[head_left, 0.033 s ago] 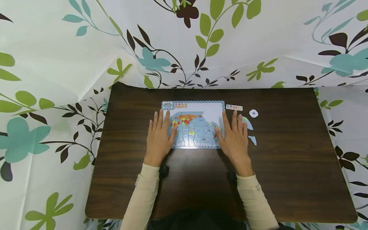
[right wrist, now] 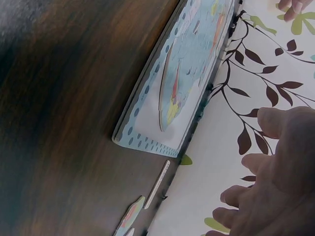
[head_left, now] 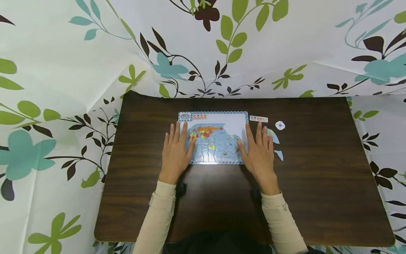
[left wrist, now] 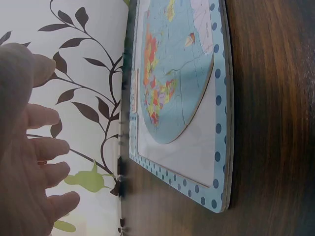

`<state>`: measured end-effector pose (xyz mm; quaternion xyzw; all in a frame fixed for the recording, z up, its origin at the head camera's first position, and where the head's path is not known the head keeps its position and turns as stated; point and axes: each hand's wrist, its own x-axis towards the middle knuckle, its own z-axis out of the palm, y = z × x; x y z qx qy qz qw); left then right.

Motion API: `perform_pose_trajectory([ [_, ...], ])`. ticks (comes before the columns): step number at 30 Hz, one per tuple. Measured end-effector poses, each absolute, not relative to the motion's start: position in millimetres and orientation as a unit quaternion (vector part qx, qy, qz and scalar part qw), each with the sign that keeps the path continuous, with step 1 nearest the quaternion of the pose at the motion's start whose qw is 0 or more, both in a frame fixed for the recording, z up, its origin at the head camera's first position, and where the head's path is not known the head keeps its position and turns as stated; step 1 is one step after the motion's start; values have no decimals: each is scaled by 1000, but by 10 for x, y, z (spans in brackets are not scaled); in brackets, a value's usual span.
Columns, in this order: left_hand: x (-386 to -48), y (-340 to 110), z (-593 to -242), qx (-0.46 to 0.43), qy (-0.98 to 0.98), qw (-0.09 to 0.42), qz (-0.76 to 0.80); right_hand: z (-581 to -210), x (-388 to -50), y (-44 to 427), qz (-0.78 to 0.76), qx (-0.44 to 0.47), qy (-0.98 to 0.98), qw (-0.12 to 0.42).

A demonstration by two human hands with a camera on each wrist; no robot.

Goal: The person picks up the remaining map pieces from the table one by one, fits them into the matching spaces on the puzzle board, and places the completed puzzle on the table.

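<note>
Lying flat on the brown table (head_left: pixel 317 194), between both hands: the map puzzle (head_left: pixel 233 121), partly filled, with white backing showing at the top right. Over its left edge, the left hand (head_left: pixel 177 153), spread wide and holding nothing. Over its right edge, the right hand (head_left: pixel 260 158), likewise wide and without a hold. Contact with the puzzle hard to judge from above, though seemingly apart in the wrist views. Just ahead of the right hand, a label strip (head_left: pixel 258 119); farther right, a compass piece (head_left: pixel 280 125). Beside that hand, a larger blue piece (head_left: pixel 273 137), partly hidden, and a smaller blue piece (head_left: pixel 279 155).
</note>
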<state>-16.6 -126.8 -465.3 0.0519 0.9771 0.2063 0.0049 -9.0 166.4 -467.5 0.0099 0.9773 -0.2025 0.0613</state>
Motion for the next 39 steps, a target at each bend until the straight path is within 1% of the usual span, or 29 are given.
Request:
perform_pose_trajectory([
  [9, -171, -1291, -4682, 45, 973, 5, 224, -4653, -154, 1767, -202, 13, 978, 47],
  [14, -125, -1307, -4696, 46, 969, 2, 244, -4608, -288, 1903, -205, 9, 978, 37],
  [21, -34, -1364, -4758, 25, 968, 11, 248, -4565, -593, 2223, -209, 15, 975, 69],
  [29, 49, -1397, -4869, -27, 963, 24, 267, -4647, -929, 2477, -190, 15, 978, 86],
  [36, 91, -1396, -4956, -50, 960, 23, 276, -4751, -1063, 2543, -188, 29, 973, 129],
  [39, 112, -1393, -4962, -65, 956, 23, 283, -4822, -1085, 2553, -192, 36, 971, 138],
])
